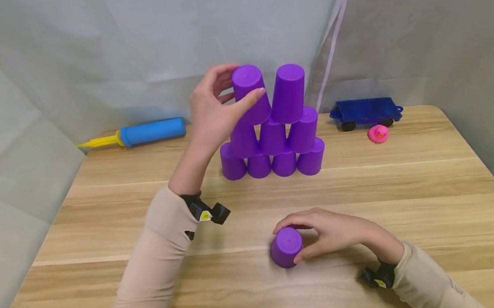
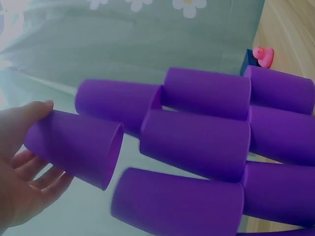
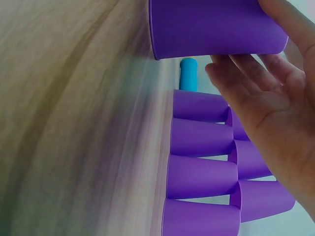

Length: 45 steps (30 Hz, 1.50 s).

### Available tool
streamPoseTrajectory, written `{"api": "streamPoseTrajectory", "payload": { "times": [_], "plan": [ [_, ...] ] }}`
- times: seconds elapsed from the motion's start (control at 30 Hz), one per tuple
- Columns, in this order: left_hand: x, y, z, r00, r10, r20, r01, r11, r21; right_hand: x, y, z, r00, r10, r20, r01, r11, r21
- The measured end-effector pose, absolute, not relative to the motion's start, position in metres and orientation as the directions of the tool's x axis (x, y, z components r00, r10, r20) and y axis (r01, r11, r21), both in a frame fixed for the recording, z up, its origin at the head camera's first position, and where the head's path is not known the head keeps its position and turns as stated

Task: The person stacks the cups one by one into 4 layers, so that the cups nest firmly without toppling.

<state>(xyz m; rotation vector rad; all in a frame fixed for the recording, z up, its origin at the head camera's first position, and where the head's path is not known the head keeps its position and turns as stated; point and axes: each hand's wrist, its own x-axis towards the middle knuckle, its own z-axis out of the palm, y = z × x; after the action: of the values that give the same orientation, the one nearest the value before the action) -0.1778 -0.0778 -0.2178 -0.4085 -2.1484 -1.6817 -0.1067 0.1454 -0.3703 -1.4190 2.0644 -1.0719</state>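
My left hand (image 1: 212, 112) holds an upside-down purple cup (image 1: 247, 81) between thumb and fingers at the upper left of a cup stack. In the left wrist view a gap shows between this cup's rim and the middle-row cups (image 2: 197, 145). Another purple cup (image 1: 290, 91) stands at the right of the top level. Below are a row of three cups and a longer bottom row (image 1: 259, 167), all mouth down. Nearer the front, my right hand (image 1: 338, 228) grips a separate upside-down purple cup (image 1: 287, 245), thumb on one side and fingers on the other, at the tabletop.
The wooden table (image 1: 390, 184) carries a blue and yellow hand pump (image 1: 152, 132) at the back left. Right of the stack are a dark blue toy wagon (image 1: 366, 111) and a pink rubber duck (image 1: 379, 133). Grey-green cloth (image 1: 127, 46) hangs behind the table.
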Motion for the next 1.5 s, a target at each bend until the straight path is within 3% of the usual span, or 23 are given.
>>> {"api": "streamPoseTrajectory", "payload": {
  "times": [0.33, 0.97, 1.3, 1.5],
  "plan": [
    [-0.217, -0.086, -0.248, -0.904, 0.036, 0.427, 0.425, 0.209, 0.881, -0.107, 0.145, -0.373, -0.393, -0.917, 0.073, -0.566, 0.178, -0.805],
    [-0.227, -0.091, -0.253, -0.918, 0.089, 0.387, 0.397, 0.220, 0.891, -0.108, 0.145, -0.373, -0.396, -0.916, 0.062, -0.567, 0.191, -0.801],
    [-0.234, -0.086, -0.257, -0.920, 0.080, 0.384, 0.392, 0.238, 0.889, -0.110, 0.150, -0.365, -0.486, -0.873, 0.027, -0.569, 0.293, -0.768],
    [-0.235, -0.087, -0.260, -0.921, 0.075, 0.382, 0.388, 0.249, 0.887, -0.117, 0.154, -0.339, -0.542, -0.840, 0.027, -0.573, 0.345, -0.743]
  ]
}}
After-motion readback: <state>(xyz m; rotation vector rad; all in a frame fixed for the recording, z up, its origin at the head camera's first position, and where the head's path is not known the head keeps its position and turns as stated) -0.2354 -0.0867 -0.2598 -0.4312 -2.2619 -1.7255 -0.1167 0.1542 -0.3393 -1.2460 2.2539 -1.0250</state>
